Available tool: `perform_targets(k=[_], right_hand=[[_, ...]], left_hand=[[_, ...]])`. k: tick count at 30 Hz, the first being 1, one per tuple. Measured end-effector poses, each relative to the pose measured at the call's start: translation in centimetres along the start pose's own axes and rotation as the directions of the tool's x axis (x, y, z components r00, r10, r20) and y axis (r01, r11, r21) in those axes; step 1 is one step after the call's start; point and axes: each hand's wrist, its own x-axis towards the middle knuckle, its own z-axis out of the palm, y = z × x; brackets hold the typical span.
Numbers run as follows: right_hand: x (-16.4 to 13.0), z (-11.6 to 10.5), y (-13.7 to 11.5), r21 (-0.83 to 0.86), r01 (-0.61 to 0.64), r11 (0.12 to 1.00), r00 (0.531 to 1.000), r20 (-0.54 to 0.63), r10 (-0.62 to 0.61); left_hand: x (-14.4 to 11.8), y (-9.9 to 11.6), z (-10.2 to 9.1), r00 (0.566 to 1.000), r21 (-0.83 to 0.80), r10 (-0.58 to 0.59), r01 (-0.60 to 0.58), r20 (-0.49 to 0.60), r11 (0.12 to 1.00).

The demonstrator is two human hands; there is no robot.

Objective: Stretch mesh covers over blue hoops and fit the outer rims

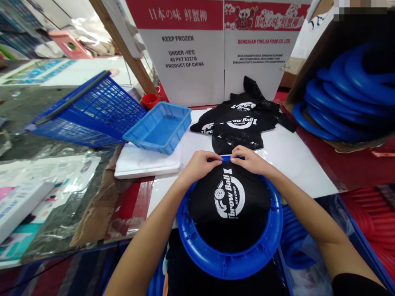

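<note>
A blue plastic ring (230,263) lies at the near edge of the white work surface, its lower part over my lap. Across its opening hangs a black mesh cloth (200,201) with a white "Throw Ball" print. At the ring's far rim, my left hand (203,164) pinches the edge of the mesh cloth. Close beside it, my right hand (251,160) pinches the same edge a little to the right. Beyond my hands lies a pile of more black mesh cloths (265,115) with the same print.
A shallow blue tray (163,127) rests on a white foam block (148,162) to the left, near a tilted blue basket (101,111). White printed cartons (191,78) stand behind. A box of blue rings (336,94) is at right; red rings (367,218) lie below it.
</note>
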Motion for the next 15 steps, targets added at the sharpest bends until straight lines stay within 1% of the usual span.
perform_targets(k=[3, 6, 8, 10, 13, 15], right_hand=[[0.2, 0.1, 0.1, 0.02, -0.02, 1.0, 1.0, 0.0, 0.02], [0.5, 0.0, 0.2, 0.026, -0.052, 0.998, 0.999, 0.006, 0.052], [0.9, -0.3, 0.1, 0.04, -0.096, 0.995, 0.995, 0.041, 0.094], [1.5, -0.8, -0.1, 0.046, -0.132, 0.99, 0.987, 0.102, 0.127], [2.3, -1.4, -0.2, 0.035, -0.151, 0.988, 0.971, 0.195, 0.141], [2.6, -1.4, 0.0, 0.033, -0.161, 0.986, 0.965, 0.215, 0.151]], left_hand=[[0.1, 0.0, -0.2, 1.0, 0.006, 0.009, -0.009, 0.029, 1.0], [0.0, -0.1, -0.2, 0.998, 0.017, 0.043, -0.044, 0.048, 0.999], [-0.2, -0.1, -0.2, 0.996, 0.035, 0.077, -0.078, 0.044, 0.996], [-0.3, -0.1, -0.2, 0.993, 0.077, 0.115, -0.118, 0.038, 0.99], [-0.4, 0.0, -0.2, 0.984, 0.176, 0.166, -0.174, 0.057, 0.969], [-0.5, 0.1, -0.2, 0.978, 0.239, 0.196, -0.209, 0.077, 0.948]])
